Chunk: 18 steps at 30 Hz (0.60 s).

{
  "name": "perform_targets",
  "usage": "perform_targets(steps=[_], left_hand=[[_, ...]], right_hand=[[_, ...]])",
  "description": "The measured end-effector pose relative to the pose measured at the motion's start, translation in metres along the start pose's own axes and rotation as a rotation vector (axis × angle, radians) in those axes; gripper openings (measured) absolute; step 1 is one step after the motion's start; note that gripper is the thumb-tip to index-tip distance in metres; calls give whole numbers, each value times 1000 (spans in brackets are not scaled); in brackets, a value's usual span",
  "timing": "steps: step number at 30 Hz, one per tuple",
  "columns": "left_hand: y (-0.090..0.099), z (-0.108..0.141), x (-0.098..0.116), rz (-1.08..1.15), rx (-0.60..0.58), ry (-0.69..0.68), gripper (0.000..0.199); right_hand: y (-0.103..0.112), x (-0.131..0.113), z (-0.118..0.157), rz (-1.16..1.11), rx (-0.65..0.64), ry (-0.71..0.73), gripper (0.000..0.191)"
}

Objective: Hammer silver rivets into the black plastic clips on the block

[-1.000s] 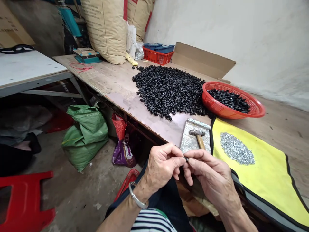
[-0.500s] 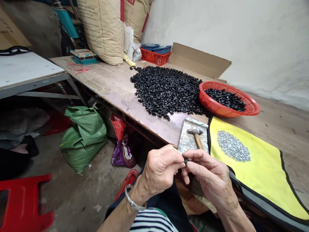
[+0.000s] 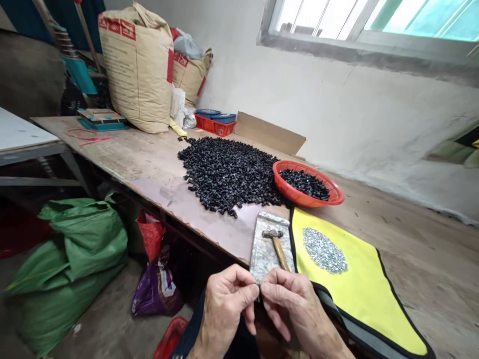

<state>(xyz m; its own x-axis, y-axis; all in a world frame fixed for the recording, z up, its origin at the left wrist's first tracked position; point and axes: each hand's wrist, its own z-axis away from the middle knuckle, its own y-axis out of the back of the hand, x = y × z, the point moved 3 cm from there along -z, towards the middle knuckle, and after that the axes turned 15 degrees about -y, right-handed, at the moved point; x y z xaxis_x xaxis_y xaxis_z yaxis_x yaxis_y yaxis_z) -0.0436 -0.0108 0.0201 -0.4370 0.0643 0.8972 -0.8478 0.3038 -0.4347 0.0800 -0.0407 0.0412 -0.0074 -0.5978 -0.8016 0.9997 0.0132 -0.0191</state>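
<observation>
My left hand [image 3: 229, 299] and my right hand [image 3: 290, 301] meet fingertip to fingertip at the table's near edge, both pinched closed. Between them is a small black plastic piece, now almost wholly hidden by the fingers. Just beyond lies a worn metal plate [image 3: 261, 252] with a hammer [image 3: 280, 253] on it, its wooden handle toward my right hand. A big heap of small black plastic pieces [image 3: 232, 172] covers the middle of the table. More of them fill a red plastic basket [image 3: 318, 202]. Small silvery metal bits [image 3: 325, 251] are piled on a yellow cloth [image 3: 359, 284] with black edging.
Tall paper sacks [image 3: 136, 70] stand at the back left, near a red crate [image 3: 216, 124] with blue lids and a cardboard strip [image 3: 267, 132] along the wall. Below the table edge are a green sack [image 3: 75, 269] and a purple bag [image 3: 155, 286] on the floor.
The view has tilted up and turned right, bringing the window in. My hands stay together, but the black piece seen between my fingertips before is now mostly covered.
</observation>
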Motion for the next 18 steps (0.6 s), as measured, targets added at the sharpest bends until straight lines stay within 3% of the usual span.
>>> perform_targets(steps=[3,5,7,9,12,14,18], left_hand=[[-2,-5,-5,40,61,46,25],[-3,-7,-6,13,72,58,28],[-3,-7,-5,-39,45,85,23],[3,-7,-4,-128,15,131,15],[25,-18,-1,-379,58,116,9],[45,-35,4,-585,141,-10,10],[63,-84,9,-954,61,-333,9]], right_hand=[[35,-40,-10,82,99,9,28],[75,-85,-13,125,407,179,30],[111,-124,-17,102,569,261,25],[140,-142,-19,138,696,255,28],[167,-126,-15,316,906,181,27],[176,-97,-11,521,1025,110,22],[186,-43,-11,984,1150,63,6]])
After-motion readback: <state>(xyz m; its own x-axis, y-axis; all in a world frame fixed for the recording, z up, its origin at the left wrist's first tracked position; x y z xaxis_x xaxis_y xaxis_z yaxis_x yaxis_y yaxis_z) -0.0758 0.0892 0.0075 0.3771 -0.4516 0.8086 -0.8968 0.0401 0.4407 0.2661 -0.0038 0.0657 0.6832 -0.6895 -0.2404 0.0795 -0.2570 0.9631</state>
